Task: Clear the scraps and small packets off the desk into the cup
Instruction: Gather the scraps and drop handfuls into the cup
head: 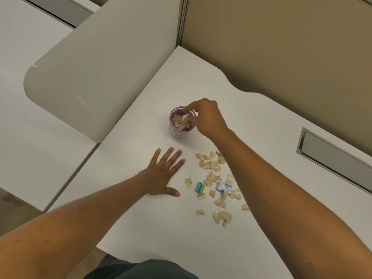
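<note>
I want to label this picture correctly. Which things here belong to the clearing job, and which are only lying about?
Belong to the job:
cup
paper scraps
blue packet
white packet
right hand, over the cup

Only there:
desk
left hand, flat on the desk
metal slot

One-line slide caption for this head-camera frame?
Right hand over the purple-rimmed cup, fingertips in its mouth among scraps; left hand flat on the desk; paper scraps and small packets remain.

A tan partition (281,47) lines the far side; a grey divider (96,73) stands left, a cable tray (334,158) sits right.
</note>
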`<state>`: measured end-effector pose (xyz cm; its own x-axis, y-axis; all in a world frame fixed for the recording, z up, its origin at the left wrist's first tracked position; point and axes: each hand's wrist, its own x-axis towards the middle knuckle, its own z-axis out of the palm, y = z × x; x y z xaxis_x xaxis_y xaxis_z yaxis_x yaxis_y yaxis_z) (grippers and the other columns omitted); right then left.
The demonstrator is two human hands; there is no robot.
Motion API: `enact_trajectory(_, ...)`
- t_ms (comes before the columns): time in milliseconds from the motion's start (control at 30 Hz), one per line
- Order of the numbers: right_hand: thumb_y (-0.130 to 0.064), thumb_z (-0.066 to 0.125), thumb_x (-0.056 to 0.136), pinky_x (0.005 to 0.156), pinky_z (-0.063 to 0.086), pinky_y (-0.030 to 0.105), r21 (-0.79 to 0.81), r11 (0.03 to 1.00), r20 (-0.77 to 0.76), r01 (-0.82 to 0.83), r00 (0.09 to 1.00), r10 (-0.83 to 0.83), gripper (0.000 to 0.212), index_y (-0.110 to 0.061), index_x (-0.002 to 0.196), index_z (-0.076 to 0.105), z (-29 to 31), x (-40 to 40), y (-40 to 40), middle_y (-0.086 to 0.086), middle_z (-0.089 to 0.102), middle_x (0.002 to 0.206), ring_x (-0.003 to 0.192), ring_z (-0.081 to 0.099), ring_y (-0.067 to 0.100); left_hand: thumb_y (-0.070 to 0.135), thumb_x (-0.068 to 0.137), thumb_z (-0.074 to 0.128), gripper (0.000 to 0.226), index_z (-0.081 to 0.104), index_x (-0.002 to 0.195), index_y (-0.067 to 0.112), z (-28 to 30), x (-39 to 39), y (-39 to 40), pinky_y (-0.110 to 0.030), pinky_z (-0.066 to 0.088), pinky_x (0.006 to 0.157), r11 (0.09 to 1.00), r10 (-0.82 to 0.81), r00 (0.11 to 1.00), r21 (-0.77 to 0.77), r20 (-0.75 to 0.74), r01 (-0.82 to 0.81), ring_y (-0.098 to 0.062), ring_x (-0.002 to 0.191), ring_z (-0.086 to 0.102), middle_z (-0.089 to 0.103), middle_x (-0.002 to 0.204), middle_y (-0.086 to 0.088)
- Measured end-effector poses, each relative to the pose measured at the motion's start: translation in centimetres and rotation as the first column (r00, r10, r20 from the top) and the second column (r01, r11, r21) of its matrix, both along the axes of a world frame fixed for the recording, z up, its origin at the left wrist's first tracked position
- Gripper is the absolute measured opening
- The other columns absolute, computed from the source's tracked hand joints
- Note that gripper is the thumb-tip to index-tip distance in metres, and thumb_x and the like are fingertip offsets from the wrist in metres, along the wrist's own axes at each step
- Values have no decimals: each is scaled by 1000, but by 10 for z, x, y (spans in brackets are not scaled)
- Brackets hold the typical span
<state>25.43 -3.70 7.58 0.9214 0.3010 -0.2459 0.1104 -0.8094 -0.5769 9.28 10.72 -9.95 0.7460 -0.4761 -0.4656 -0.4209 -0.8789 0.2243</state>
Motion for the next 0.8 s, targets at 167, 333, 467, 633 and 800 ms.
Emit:
enact_trajectory(167, -15, 75, 89, 85, 59, 31, 244, 950, -19, 192, 981, -194, 12, -15, 100, 80, 5, -5, -47, 0, 77, 96, 91, 72, 14, 99, 79, 22, 120, -33, 158, 26, 2, 0, 1, -62, -24, 121, 1000, -5, 1000, 3, 18, 5, -34, 152, -39, -42, 165, -6)
enact_trajectory(333, -21, 58, 101, 97, 49, 33, -22, 930, 31, 367, 930, -367, 20, -14, 115, 71, -45, -42, -141, 4, 70, 121, 117, 63, 24, 100, 77, 19, 120, -31, 157, 25, -1, -2, 2, -62, -21, 122, 1000, 8, 998, -2, 59, -7, -35, 153, -36, -37, 167, -8)
enact_trajectory(467, -55, 44, 101, 116, 32, 50, -335, 877, -157, 344, 897, -412, 58, -29, 152, 36, -88, -75, -186, 2, 25, 163, 148, 21, 36, 101, 76, 21, 122, -27, 160, 26, -6, 0, 2, -63, -20, 122, 1000, 5, 999, 5, 40, -5, -32, 153, -38, -40, 166, -5)
enact_trajectory(633, -75, 40, 92, 121, 22, 57, -381, 921, -141, 77, 980, -141, 72, -44, 155, 23, -114, -100, -176, -4, 12, 168, 155, 6, 34, 101, 77, 21, 122, -25, 161, 26, -9, -1, 3, -64, -16, 123, 1000, -4, 998, 11, 70, 3, -32, 155, -34, -36, 168, -6)
enact_trajectory(800, -34, 57, 98, 113, 39, 48, -352, 931, 44, 97, 995, -87, 44, -21, 140, 53, -126, -125, -161, 8, 36, 158, 146, 30, 32, 103, 73, 12, 122, -31, 158, 26, -6, 0, 3, -63, -17, 123, 1000, -5, 999, -11, 44, 6, -32, 154, -36, -41, 165, -3)
